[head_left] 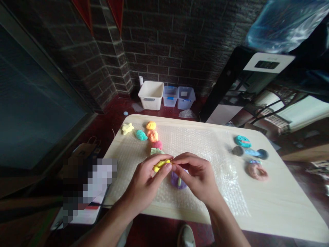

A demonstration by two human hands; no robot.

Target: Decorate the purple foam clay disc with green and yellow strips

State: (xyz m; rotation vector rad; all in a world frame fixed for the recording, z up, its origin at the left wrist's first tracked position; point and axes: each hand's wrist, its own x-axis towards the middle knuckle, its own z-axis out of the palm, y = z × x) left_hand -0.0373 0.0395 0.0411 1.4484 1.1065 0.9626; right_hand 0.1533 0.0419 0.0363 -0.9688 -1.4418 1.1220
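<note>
Our left hand (144, 180) pinches the yellow piece (160, 165) between thumb and fingers, over the bubble wrap (197, 140) on the bench (282, 202); our right hand (202, 177) has its fingers pressed together at the piece's tip. Beyond, on the floor (110, 120), the white basket (151, 104) stands beside the middle bin (170, 101) and the right bin (185, 105); we cannot tell whether the right bin's white patch (184, 93) is inside.

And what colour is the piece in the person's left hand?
The piece is yellow, seen in the head view.
</note>
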